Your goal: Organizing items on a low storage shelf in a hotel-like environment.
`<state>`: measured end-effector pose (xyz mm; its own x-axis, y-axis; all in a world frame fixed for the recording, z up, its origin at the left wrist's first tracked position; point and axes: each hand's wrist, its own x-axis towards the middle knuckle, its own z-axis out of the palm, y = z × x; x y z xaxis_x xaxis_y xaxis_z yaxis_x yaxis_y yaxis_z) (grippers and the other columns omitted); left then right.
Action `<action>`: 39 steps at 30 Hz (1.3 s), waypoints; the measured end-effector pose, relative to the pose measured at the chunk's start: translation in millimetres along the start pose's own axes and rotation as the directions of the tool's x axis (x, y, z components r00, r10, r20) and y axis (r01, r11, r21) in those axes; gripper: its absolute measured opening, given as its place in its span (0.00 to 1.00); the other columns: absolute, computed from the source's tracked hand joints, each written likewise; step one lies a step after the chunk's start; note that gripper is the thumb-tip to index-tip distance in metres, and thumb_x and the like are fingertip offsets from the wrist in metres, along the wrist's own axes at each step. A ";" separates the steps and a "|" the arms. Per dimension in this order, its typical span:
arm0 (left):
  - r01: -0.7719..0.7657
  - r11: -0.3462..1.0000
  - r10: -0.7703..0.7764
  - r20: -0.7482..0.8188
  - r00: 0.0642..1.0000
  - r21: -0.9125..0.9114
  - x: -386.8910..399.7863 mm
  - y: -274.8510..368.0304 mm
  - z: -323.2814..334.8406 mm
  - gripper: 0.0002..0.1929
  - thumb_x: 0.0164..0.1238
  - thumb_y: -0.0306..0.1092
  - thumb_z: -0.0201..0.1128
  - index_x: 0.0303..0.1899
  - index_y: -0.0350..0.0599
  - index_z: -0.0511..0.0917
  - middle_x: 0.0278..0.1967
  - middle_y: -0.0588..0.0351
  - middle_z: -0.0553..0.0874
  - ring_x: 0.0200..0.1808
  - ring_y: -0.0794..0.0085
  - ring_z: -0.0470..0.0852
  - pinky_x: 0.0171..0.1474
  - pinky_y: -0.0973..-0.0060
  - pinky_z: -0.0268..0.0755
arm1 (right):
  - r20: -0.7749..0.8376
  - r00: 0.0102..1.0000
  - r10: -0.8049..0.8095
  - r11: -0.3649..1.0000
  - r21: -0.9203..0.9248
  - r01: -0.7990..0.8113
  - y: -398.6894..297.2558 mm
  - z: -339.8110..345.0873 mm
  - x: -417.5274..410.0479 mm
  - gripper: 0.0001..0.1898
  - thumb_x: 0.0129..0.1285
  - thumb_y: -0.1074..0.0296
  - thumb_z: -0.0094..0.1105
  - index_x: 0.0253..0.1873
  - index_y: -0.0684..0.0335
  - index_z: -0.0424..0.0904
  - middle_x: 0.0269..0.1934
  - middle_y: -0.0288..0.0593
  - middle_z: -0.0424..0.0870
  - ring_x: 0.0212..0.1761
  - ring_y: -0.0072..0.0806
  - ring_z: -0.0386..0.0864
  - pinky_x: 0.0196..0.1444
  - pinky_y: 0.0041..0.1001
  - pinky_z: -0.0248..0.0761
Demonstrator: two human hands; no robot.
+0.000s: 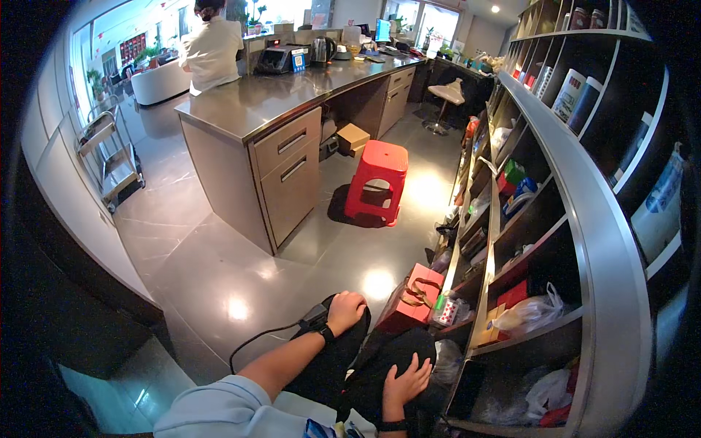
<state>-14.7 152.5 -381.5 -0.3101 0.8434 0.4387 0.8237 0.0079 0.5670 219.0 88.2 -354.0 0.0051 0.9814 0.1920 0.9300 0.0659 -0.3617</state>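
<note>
My left hand (346,312) rests on my left knee, its fingers curled over the black trouser cloth; whether it grips anything cannot be seen. A black wristband with a small device and a cable (260,332) sits at that wrist. My right hand (408,379) lies on my right thigh with the fingers spread and nothing held. Just beyond my knees, a red gift box (419,290) with brown ribbon handles stands beside the shelving. Next to it is a clear plastic bag (453,311) with a patterned item inside.
A red plastic stool (378,180) stands ahead on the tiled floor. Left of it is a drawer counter (230,117). Shelving (597,191) with bags and boxes runs along the right. A metal trolley (112,153) and a person in white (211,49) are at upper left.
</note>
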 end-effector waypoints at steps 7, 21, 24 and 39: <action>0.008 1.000 -0.008 -0.014 1.000 -0.013 0.6 1.8 -0.5 0.04 0.54 0.34 0.61 0.26 0.49 0.81 0.27 0.56 0.82 0.35 0.59 0.79 0.39 0.61 0.68 | -0.016 1.000 -0.023 1.000 -0.007 0.023 2.7 2.3 -0.2 0.32 0.50 0.61 0.65 0.62 0.57 0.65 0.67 0.59 0.57 0.71 0.53 0.53 0.69 0.48 0.47; 0.001 1.000 -0.001 -0.002 1.000 -0.007 0.8 2.4 -1.6 0.04 0.54 0.35 0.61 0.26 0.48 0.80 0.28 0.56 0.82 0.35 0.59 0.78 0.39 0.61 0.68 | 0.004 1.000 -0.011 1.000 0.005 0.011 2.0 0.5 0.4 0.33 0.50 0.60 0.65 0.63 0.56 0.66 0.67 0.59 0.58 0.71 0.53 0.52 0.69 0.48 0.46; 0.005 1.000 -0.005 -0.008 1.000 0.003 0.2 1.1 -0.8 0.04 0.54 0.35 0.62 0.26 0.49 0.80 0.28 0.56 0.81 0.36 0.59 0.78 0.39 0.61 0.68 | 0.007 1.000 -0.006 1.000 0.013 0.005 0.3 0.5 0.1 0.33 0.50 0.60 0.65 0.63 0.56 0.66 0.67 0.59 0.57 0.71 0.53 0.52 0.69 0.49 0.46; 0.013 1.000 -0.013 0.026 1.000 0.006 -0.1 1.8 -1.2 0.04 0.54 0.35 0.61 0.27 0.49 0.81 0.28 0.56 0.81 0.36 0.59 0.78 0.40 0.62 0.69 | -0.011 1.000 0.008 1.000 0.015 -0.008 3.0 5.7 -0.5 0.33 0.47 0.61 0.66 0.62 0.56 0.67 0.68 0.59 0.56 0.71 0.53 0.51 0.69 0.49 0.45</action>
<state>-13.7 151.8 -379.7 -0.3081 0.8571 0.4128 0.8226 0.0221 0.5681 219.7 89.0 -360.3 0.0166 0.9799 0.1990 0.9243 0.0609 -0.3767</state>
